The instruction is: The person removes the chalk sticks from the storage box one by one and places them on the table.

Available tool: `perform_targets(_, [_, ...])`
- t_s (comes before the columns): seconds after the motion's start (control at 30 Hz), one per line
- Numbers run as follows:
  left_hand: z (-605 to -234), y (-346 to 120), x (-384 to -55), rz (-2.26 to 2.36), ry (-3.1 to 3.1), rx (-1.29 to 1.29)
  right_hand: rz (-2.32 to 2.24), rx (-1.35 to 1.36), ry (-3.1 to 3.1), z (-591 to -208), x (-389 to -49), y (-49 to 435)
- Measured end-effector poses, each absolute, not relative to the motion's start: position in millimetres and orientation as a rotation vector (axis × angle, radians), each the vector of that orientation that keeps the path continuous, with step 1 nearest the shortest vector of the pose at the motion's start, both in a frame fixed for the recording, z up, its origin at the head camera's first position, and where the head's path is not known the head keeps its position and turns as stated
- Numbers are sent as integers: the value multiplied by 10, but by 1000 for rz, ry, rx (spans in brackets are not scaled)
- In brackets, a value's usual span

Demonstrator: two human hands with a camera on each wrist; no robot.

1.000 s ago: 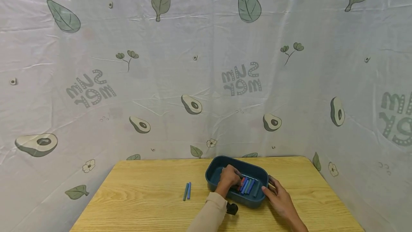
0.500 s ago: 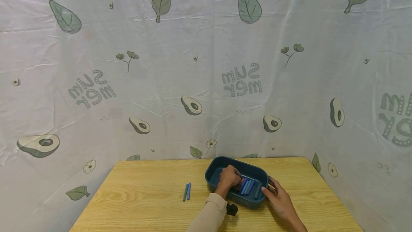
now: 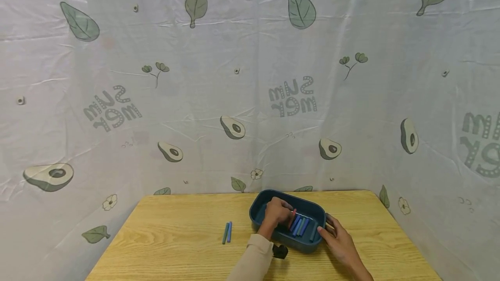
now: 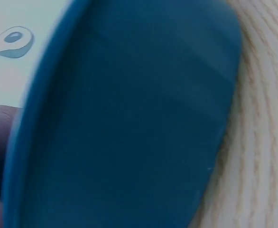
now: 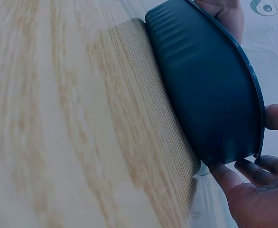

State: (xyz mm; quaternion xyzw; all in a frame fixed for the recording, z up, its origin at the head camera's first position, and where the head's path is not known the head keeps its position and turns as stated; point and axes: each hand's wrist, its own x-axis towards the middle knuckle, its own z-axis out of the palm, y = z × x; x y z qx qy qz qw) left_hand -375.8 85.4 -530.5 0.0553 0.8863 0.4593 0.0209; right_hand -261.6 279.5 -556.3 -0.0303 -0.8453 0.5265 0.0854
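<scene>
- At the bottom centre, a pale sleeve (image 3: pixel 254 260) leads to the left hand.
- In the lower right, the right hand (image 3: pixel 339 240) grips the right end of the dark blue box (image 3: pixel 302 244), its fingers curled round the outside.
- Inside the box, the left hand (image 3: pixel 278 211) points down with bent fingers, which seem to pinch the red stick (image 3: pixel 292 220); their tips are hidden.
- The red stick lies just right of those fingers, its long axis running up the frame and leaning slightly right; the left hand is much the nearer.
- Right of it, blue and green sticks (image 3: pixel 300 225) lie side by side.
- Two sticks (image 3: pixel 227 232) lie apart on the bench (image 3: pixel 168 242), left of the box.
- Behind hangs a printed sheet (image 3: pixel 195 94).
</scene>
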Motion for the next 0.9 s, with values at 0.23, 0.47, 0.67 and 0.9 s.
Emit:
perform_targets(0.23, [-5156,713,-3654,1733,2463,193,1534,-111,-2554,-5567,-2541,2766])
perform_targets(0.47, [-5055,551,-3599,1876,2243,216,1529,-122,-2553,-5572,-2487,2728])
perform_targets(0.67, [-5025,412,-3623,1942,2118,242,1519,-124,-2564,-5580,-2480,2727])
perform_targets(0.9, [-4887,169,-3649,1955,2036,221,1524,-113,-2565,-5575,-2513,2747])
